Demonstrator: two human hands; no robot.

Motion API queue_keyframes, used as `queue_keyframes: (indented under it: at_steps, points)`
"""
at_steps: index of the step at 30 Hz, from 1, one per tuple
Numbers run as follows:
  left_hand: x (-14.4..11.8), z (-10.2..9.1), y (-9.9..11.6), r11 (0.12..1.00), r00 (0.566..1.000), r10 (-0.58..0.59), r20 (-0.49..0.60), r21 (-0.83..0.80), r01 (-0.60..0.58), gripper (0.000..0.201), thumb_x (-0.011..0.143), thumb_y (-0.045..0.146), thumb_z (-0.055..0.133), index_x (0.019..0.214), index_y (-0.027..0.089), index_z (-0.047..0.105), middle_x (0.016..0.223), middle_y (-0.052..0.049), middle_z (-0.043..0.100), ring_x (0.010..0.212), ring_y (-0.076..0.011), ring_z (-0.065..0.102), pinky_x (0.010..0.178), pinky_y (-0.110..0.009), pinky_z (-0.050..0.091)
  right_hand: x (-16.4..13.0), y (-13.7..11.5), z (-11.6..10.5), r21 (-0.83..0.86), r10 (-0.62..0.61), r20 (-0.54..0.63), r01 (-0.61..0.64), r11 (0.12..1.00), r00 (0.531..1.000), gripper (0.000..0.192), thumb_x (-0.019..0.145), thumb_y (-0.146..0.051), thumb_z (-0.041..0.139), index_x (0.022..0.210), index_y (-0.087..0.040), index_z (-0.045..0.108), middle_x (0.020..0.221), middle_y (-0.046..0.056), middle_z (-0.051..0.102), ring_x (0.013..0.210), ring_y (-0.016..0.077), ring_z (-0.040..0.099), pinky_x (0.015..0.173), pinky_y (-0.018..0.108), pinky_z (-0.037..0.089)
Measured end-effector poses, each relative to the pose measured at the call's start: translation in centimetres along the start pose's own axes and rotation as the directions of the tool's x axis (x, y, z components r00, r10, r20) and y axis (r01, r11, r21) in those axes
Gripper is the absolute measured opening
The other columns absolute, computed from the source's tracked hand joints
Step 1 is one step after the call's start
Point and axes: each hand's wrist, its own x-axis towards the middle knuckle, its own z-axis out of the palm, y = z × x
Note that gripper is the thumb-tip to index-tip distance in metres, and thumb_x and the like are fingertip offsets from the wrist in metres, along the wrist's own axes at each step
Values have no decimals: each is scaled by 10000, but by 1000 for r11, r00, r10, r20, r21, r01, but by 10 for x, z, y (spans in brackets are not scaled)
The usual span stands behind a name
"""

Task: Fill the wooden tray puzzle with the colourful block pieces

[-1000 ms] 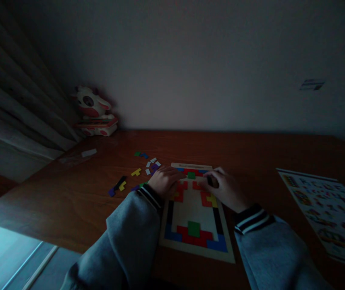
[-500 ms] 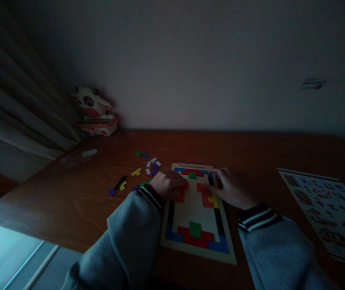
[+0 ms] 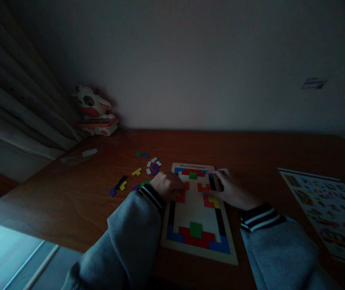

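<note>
Wooden desk [image 3: 251, 153], puzzle board [image 3: 195, 209] under right hand [image 3: 225, 187]

Puzzle board [image 3: 198, 213] lies on the surface [image 3: 69, 201] right in front of me. My left hand [image 3: 168, 185] rests on its left edge, my right hand [image 3: 228, 188] on its right edge. Loose pieces [image 3: 142, 171] scattered left of the board. Toy [image 3: 94, 110] at the far left corner by the curtain [image 3: 15, 104]. Printed sheet [image 3: 326, 209] well off to the right.
</note>
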Motion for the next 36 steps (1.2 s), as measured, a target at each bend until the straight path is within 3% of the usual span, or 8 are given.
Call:
queue_keyframes:
  at_steps: [8, 12, 19, 22, 25, 29, 33, 36]
  points:
    - [-1, -2, 3, 999, 999, -38, 1, -3, 38, 316, 741, 63, 520, 928, 193, 740, 951, -36, 761, 888, -171, 709, 846, -301, 550, 1, 3, -1, 86, 6, -3, -6, 996, 1000, 670, 655, -651, 717, 1203, -289, 589, 1186, 101, 532, 1139, 319, 543, 973, 508, 438]
    - [0, -4, 4, 999, 999, -42, -4, 16, 42, 316, 734, 59, 510, 907, 190, 740, 917, -36, 763, 856, -174, 709, 828, -300, 548, 3, 7, 1, 97, 26, 5, -26, 995, 1000, 604, 729, -641, 660, 1203, -273, 592, 1180, 105, 536, 1136, 310, 543, 985, 509, 428]
    - [-2, -6, 3, 994, 994, -73, -84, 75, 79, 321, 734, 78, 472, 864, 199, 739, 872, -39, 752, 808, -171, 695, 785, -306, 543, 5, 12, 5, 129, 24, 2, -24, 991, 1000, 562, 783, -645, 608, 1189, -256, 589, 1190, 106, 522, 1117, 285, 553, 973, 470, 447]
    - [-4, -9, 0, 971, 974, -169, -154, 145, 192, 309, 759, 92, 486, 893, 216, 735, 873, -34, 745, 814, -179, 680, 795, -326, 533, 6, 15, 7, 146, 42, -18, -39, 989, 999, 553, 809, -655, 567, 1184, -249, 590, 1181, 109, 525, 1115, 280, 556, 976, 468, 449]
    - [-9, -16, -7, 847, 880, -384, -278, 274, 456, 293, 781, 116, 524, 996, 191, 707, 970, -76, 728, 902, -229, 659, 834, -372, 522, 7, 17, 8, 149, 24, -49, -16, 989, 999, 515, 839, -639, 535, 1160, -241, 602, 1152, 109, 538, 1090, 272, 568, 959, 454, 462]
    - [-24, -29, -18, 552, 660, -676, -327, 367, 749, 272, 842, 242, 568, 1095, 182, 651, 1104, -107, 684, 998, -283, 627, 857, -406, 506, 7, 18, 10, 162, -18, -85, 31, 986, 996, 477, 860, -617, 519, 1133, -236, 609, 1093, 100, 554, 1037, 260, 581, 939, 449, 474]
    - [-38, -40, -23, 347, 466, -849, -248, 403, 847, 314, 909, 436, 509, 1101, 221, 635, 1104, -90, 677, 1004, -275, 630, 852, -385, 496, 7, 19, 12, 192, -20, -104, 39, 981, 994, 480, 860, -624, 512, 1109, -229, 621, 1062, 97, 556, 992, 251, 585, 917, 441, 487]
    - [-43, -43, -24, 325, 426, -885, -191, 403, 856, 316, 925, 447, 473, 1076, 228, 644, 1079, -84, 684, 1009, -280, 636, 842, -389, 499, 8, 19, 13, 201, -20, -117, 44, 979, 993, 479, 858, -627, 509, 1100, -230, 624, 1037, 92, 564, 976, 252, 589, 906, 439, 492]
